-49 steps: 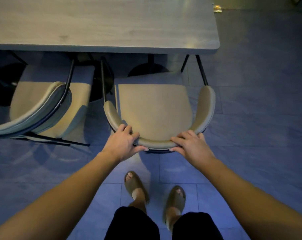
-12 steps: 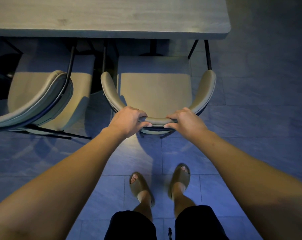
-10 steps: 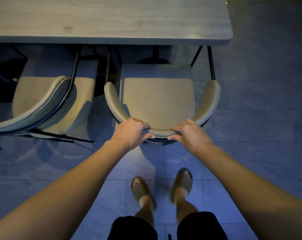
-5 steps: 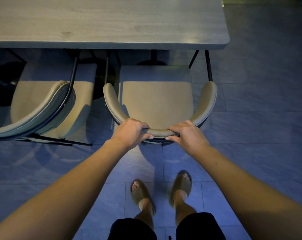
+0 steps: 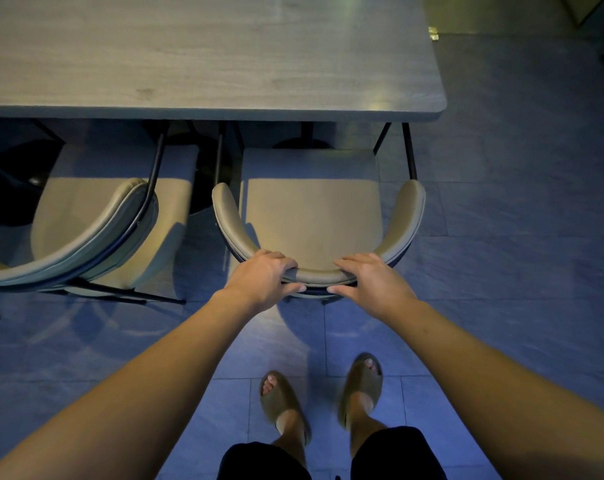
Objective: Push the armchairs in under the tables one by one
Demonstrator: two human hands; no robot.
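Note:
A beige armchair [image 5: 311, 216] with a curved backrest stands in front of me, facing a long wooden table [image 5: 224, 64]. The front of its seat lies in the table's shadow, just short of the table edge. My left hand [image 5: 262, 278] holds the middle of the backrest, fingers over the top and thumb underneath. My right hand [image 5: 373, 282] holds the backrest just to the right, fingers stretched flatter over the top. A second beige armchair [image 5: 86, 233] stands to the left, turned at an angle, its seat front near the table edge.
Black metal chair legs [image 5: 409, 150] and a dark round table base [image 5: 300, 143] sit under the table. My feet in sandals [image 5: 361, 386] stand on the grey tiled floor behind the chair. Open floor lies to the right of the table.
Since the first frame the armchair has slid closer to the table and my hands have moved closer together on the backrest. In the last half second my right fingers have flattened a little.

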